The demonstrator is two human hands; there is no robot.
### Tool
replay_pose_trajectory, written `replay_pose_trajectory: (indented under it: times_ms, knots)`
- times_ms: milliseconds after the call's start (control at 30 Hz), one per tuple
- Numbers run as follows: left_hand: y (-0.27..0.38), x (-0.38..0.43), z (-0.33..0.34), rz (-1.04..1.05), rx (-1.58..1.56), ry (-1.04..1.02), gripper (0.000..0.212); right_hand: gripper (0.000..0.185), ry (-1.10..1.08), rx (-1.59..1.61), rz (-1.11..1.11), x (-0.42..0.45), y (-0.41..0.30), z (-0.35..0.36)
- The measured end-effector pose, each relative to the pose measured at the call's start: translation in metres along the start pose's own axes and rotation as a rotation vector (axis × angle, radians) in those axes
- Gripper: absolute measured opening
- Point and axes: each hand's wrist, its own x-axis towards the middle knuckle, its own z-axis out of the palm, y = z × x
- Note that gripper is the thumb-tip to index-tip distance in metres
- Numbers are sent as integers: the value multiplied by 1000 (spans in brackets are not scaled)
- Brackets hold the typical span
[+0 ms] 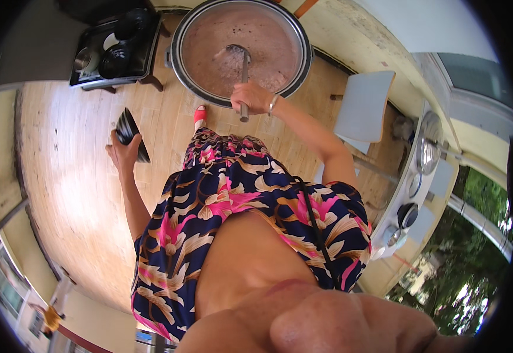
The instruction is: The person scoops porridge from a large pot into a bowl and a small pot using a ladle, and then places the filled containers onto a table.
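My right hand (253,98) grips the handle of a metal ladle (244,70). The ladle's bowl is in the thick pinkish-brown porridge-like food (212,35) that fills a large round pot (178,73) in front of me. A bracelet is around my right wrist. Off to the left, away from the pot, my left hand (125,150) holds a dark bowl (128,125) tilted on its side, with fingers and thumb around its underside. What the bowl holds inside cannot be seen from here.
A black tray (139,70) with dark bowls (114,61) and a metal cup (86,60) rests on a stool at the upper left. To the right stand a pale chair (364,106) and a long table (384,225) carrying metal lids and dishes. Another person (51,318) is far off at lower left.
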Motion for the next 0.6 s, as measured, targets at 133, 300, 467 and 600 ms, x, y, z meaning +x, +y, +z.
replay_pose_trajectory:
  times_ms: [133, 300, 467, 600]
  knots:
    - [58, 50, -34, 202, 177, -55, 76, 18, 403, 107, 264, 1, -48, -91]
    - [102, 101, -55, 339, 36, -153, 72, 27, 1291, 374, 925, -54, 12, -117]
    - [160, 121, -90, 173, -294, -453, 68, 12, 1879, 929, 930, -61, 53, -130]
    - [197, 114, -84, -28, -602, -515, 55, 11, 1989, 1000, 967, -56, 105, -118]
